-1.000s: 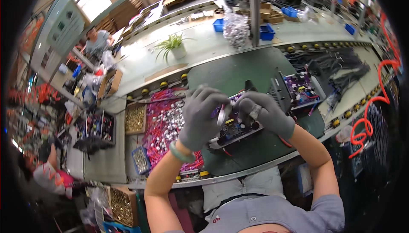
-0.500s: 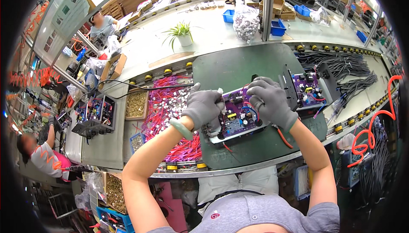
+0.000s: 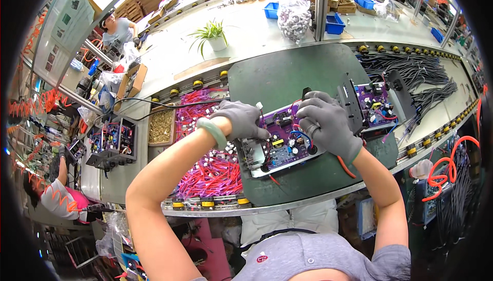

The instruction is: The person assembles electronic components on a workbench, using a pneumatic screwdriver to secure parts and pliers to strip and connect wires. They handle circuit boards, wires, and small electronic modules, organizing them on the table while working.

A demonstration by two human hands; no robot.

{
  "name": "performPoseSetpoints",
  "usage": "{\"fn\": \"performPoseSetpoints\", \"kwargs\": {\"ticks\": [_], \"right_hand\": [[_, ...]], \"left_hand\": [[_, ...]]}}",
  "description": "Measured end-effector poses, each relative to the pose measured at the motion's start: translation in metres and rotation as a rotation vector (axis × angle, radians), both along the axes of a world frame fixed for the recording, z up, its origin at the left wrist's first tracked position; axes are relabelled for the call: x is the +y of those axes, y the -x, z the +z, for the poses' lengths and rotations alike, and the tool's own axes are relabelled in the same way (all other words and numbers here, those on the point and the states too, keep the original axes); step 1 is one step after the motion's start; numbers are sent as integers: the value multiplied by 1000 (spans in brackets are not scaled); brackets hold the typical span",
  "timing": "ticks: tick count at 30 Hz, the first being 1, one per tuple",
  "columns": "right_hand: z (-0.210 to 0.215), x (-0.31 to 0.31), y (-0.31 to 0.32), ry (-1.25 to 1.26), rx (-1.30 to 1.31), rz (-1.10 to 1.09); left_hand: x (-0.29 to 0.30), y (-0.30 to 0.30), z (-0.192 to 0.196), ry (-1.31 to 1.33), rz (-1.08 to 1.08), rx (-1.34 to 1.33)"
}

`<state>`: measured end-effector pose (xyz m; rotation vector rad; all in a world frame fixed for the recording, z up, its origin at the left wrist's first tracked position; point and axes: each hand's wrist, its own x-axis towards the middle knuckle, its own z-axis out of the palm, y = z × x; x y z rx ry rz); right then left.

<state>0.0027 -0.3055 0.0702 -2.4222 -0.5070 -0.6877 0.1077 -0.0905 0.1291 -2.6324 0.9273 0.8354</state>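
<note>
An open metal chassis with a purple circuit board (image 3: 287, 141) lies on the dark green mat (image 3: 287, 73) in front of me. Both my hands wear grey gloves. My left hand (image 3: 242, 120) is at the board's left end, fingers closed and pointing down; whatever they pinch is hidden. A white connector (image 3: 259, 106) sticks up beside those fingers. My right hand (image 3: 328, 127) curls over the chassis's right part, gripping it, with its fingertips partly hidden. Right of it stands a second chassis (image 3: 377, 105) with a similar purple board and black side panels.
Pink and purple wires (image 3: 208, 175) with white connectors are heaped left of the mat, beside a carton of small brass-coloured parts (image 3: 162, 127). Another open unit (image 3: 114, 139) stands farther left. Black cables (image 3: 426, 75) lie at the right. A potted plant (image 3: 217, 42) stands beyond. Two people work at the left.
My left hand has turned, its fingers now lower over the board's left end, and the left elbow has swung outward. The white connector now shows clear of the fingers. My right hand has hardly moved.
</note>
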Motion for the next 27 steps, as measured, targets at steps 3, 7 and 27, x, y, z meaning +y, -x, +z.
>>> {"fn": "performPoseSetpoints", "kwargs": {"ticks": [3,7,27], "right_hand": [[0,0,-2,-6,40,26],[0,1,-1,-2,79,16],[13,58,-13,-413,315,-24]], "left_hand": [[-3,-2,-8,3,-1,-30],[14,-2,-19,416,158,49],[42,28,-25,823,-190,-649]]}}
